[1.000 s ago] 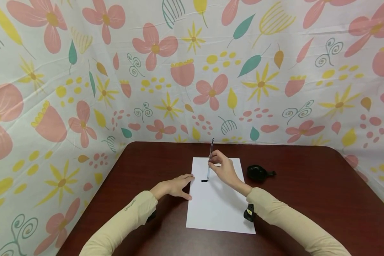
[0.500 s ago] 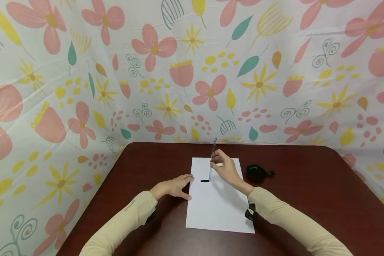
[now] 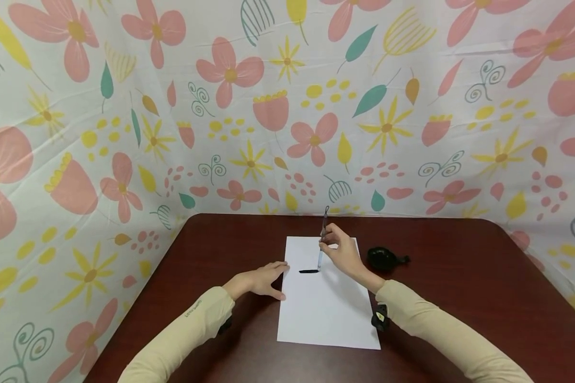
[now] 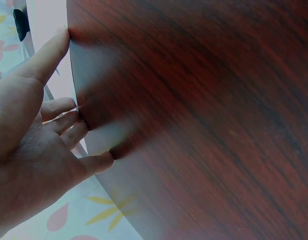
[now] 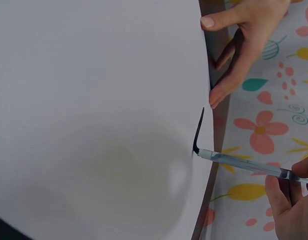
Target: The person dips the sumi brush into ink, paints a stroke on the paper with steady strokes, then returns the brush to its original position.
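My right hand pinches an upright calligraphy brush with a hanging loop at its top. The dark tip of the brush meets the paper at the right end of a short black ink stroke. Under it lies a white sheet of paper. At the left edge of the sheet my left hand rests with fingers spread, thumb and fingertips on the border. The left wrist view shows the same left hand, its palm raised off the table.
A black, gourd-shaped ink dish sits right of the paper. Everything stands on a dark reddish-brown table. A floral cloth hangs behind the table and along its left side.
My right hand has moved the brush a little to the right, and the black stroke has grown longer that way. The left hand has stayed at the sheet's edge.
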Motion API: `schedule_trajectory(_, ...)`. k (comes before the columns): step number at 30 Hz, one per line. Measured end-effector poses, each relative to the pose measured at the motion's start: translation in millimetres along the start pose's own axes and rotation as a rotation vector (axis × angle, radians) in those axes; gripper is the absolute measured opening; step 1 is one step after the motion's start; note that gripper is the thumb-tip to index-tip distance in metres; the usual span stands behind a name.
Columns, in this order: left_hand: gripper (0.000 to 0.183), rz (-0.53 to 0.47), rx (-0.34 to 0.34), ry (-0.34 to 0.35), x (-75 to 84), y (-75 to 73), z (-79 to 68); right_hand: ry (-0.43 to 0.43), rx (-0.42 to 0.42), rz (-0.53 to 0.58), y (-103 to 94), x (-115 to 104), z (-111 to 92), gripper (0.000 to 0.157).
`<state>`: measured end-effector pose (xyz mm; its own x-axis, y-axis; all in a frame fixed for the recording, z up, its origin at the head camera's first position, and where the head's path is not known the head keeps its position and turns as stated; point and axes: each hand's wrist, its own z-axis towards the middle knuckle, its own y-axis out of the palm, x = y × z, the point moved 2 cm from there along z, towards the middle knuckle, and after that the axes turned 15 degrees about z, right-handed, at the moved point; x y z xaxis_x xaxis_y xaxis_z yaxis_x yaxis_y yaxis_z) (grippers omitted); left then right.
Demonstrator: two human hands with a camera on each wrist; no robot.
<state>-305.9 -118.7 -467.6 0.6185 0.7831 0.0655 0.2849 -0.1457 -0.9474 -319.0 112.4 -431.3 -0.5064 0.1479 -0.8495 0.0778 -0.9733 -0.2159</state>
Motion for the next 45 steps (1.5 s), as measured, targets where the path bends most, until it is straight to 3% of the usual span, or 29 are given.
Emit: schedule_trajectory(45,0.084,-0.016,-0.009,0.016,3.0,-2.6,-2.9,0.027,0.012,-0.159,-32.8,1,-4,0.022)
